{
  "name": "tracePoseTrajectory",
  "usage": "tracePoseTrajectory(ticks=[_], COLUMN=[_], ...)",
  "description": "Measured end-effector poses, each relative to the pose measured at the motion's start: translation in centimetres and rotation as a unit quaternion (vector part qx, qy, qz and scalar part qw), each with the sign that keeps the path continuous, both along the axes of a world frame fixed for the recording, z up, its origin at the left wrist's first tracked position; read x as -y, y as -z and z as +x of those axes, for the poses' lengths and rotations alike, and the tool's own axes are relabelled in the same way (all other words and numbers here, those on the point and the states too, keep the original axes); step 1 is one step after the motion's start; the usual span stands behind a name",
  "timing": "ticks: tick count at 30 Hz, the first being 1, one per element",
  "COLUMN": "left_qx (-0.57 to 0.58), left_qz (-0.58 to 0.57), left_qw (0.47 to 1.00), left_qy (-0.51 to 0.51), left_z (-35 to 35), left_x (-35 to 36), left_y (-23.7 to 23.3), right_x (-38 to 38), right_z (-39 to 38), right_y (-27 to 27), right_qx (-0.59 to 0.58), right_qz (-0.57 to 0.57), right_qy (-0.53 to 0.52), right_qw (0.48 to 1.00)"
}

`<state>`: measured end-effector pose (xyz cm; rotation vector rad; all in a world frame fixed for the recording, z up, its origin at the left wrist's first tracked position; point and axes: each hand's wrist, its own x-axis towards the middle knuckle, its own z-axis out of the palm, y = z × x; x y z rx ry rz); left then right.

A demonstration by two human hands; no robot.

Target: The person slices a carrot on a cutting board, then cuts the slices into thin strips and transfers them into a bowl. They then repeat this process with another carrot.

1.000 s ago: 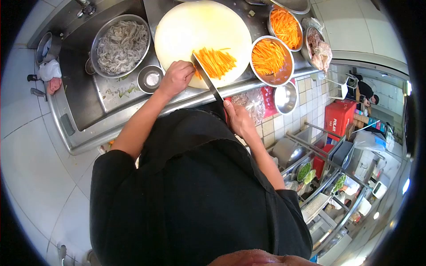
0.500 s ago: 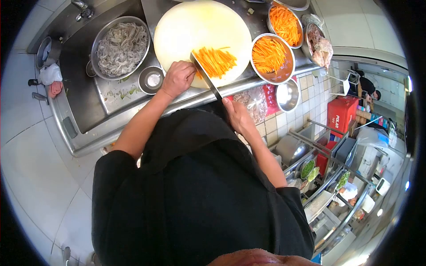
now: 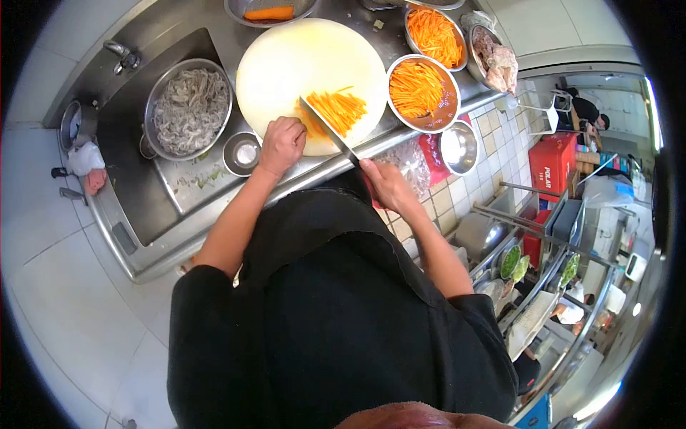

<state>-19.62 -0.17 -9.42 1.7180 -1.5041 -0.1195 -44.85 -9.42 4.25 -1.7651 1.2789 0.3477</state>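
Observation:
My right hand (image 3: pixel 389 184) grips the handle of a kitchen knife (image 3: pixel 329 129), its blade lying diagonally over the round white cutting board (image 3: pixel 279 68). Cut carrot strips (image 3: pixel 339 111) are heaped along the blade's far right side. At the board's near edge my left hand (image 3: pixel 283 146) is closed, fingers curled under, a little left of the blade. A few orange bits show between that hand and the knife. Whatever the curled fingers hold is hidden.
Right of the board stand two bowls of carrot strips, a near colander (image 3: pixel 420 91) and a farther bowl (image 3: pixel 436 39), plus a bowl of raw meat (image 3: pixel 494 61). A bowl holds a whole carrot (image 3: pixel 269 13). In the sink (image 3: pixel 128 168) sits a pan of greyish strips (image 3: pixel 189 107).
My left hand's fingertips have drawn back from the blade, with a small gap between. The view has shifted, bringing the bowl with the whole carrot into sight. My right hand keeps the knife.

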Motion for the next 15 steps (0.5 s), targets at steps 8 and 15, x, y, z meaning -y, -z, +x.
tracePoseTrajectory(ticks=[8,15], left_qx=[-0.077,0.192], left_qz=[-0.054,0.088], left_qw=[0.994,0.949], left_qy=[-0.061,0.234], left_z=[-1.6,-7.4], left_x=[-0.3,7.1], left_y=[-8.2,-9.2], right_x=[0.8,4.0], right_z=[-3.8,-8.2], right_y=[-2.8,-2.4], right_qx=[0.027,0.021], right_qz=[-0.291,-0.372], right_qy=[-0.064,-0.049], right_qw=[0.954,0.927])
